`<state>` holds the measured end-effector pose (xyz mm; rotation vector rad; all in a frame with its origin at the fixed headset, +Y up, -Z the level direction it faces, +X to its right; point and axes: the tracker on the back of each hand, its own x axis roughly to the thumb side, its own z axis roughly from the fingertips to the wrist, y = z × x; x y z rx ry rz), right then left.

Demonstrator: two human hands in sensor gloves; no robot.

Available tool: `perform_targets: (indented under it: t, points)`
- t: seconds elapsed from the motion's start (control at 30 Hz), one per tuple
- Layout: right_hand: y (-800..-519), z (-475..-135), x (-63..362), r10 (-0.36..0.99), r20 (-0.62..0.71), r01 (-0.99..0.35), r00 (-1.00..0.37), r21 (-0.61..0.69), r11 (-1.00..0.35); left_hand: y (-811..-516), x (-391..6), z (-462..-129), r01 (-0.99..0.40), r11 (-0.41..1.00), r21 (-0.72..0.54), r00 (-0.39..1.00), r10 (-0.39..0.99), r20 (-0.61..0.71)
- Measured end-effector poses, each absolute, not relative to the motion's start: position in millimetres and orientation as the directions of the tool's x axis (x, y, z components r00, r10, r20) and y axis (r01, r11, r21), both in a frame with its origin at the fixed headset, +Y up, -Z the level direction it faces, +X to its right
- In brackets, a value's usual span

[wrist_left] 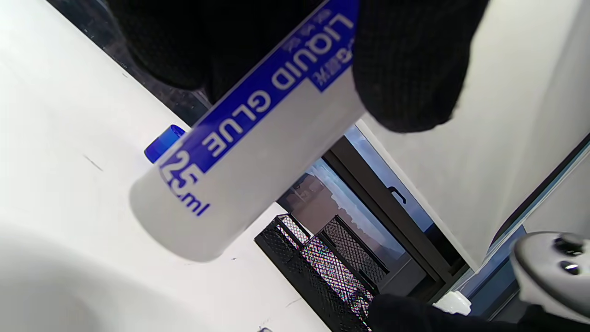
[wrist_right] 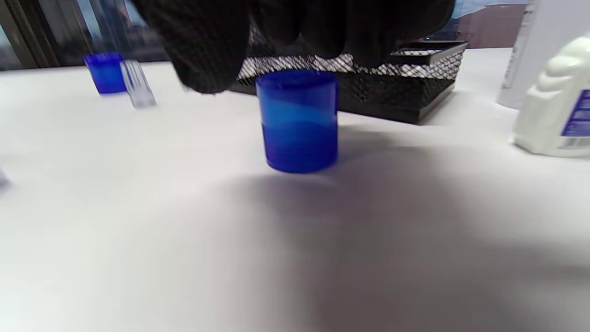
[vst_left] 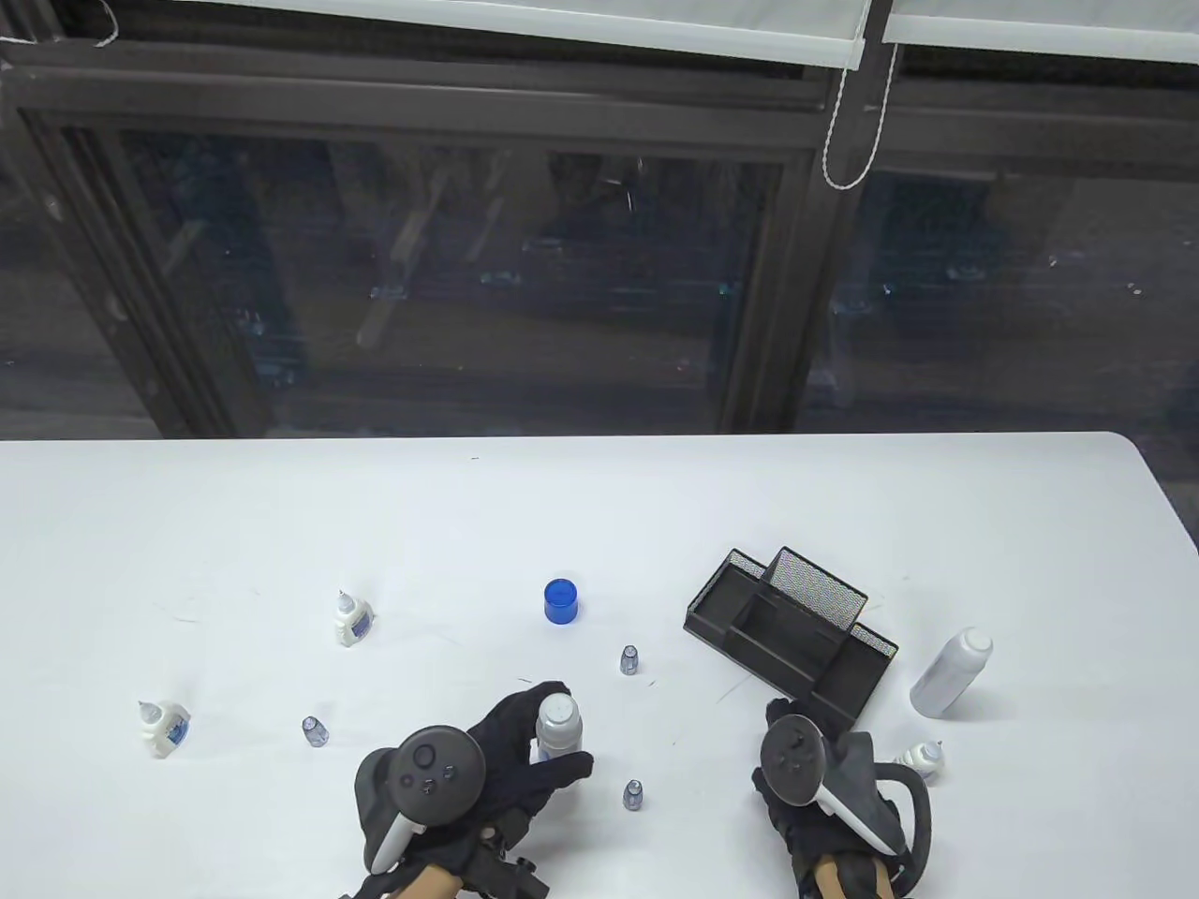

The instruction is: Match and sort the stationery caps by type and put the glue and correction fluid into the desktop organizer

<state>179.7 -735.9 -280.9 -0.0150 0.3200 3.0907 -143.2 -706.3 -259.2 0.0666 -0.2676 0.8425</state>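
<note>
My left hand (vst_left: pixel 555 742) grips a white liquid glue bottle (vst_left: pixel 556 723) with no cap on, held just above the table; its blue label (wrist_left: pixel 258 92) fills the left wrist view. My right hand (vst_left: pixel 785 726) hangs over a blue cap (wrist_right: pixel 299 122) that stands on the table in front of the black mesh organizer (vst_left: pixel 791 632). Its fingers (wrist_right: pixel 322 32) reach the cap's top while the thumb stays off to the left. This cap is hidden in the table view. A second blue cap (vst_left: pixel 560 600) stands mid-table.
A second uncapped glue bottle (vst_left: pixel 951 672) stands right of the organizer. Small correction fluid bottles sit at the right (vst_left: pixel 920 757) and at the left (vst_left: pixel 351 618) (vst_left: pixel 164 726). Clear small caps (vst_left: pixel 629 660) (vst_left: pixel 315 730) (vst_left: pixel 633 794) are scattered near the hands.
</note>
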Motion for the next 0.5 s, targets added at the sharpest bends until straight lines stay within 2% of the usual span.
perform_targets:
  t: [0.2, 0.3, 0.43, 0.5]
  points:
    - [-752, -287, 169, -0.099, -0.018, 0.091, -0.995, 0.244, -0.965, -708, -145, -258, -0.738, 0.673, -0.050, 0.640, 0.722, 0.263]
    - [-751, -287, 164, -0.141, 0.005, 0.139, -0.990, 0.194, -0.971, -711, -144, -257, -0.732, 0.678, -0.058, 0.645, 0.719, 0.259]
    - [-727, -279, 156, -0.048, 0.054, 0.054, -0.997, 0.099, -0.994, -715, -143, -258, -0.741, 0.667, -0.079, 0.634, 0.733, 0.246]
    - [-701, -271, 148, 0.087, 0.091, -0.084, -0.992, 0.039, -0.996, -716, -143, -258, -0.737, 0.671, -0.080, 0.638, 0.730, 0.245]
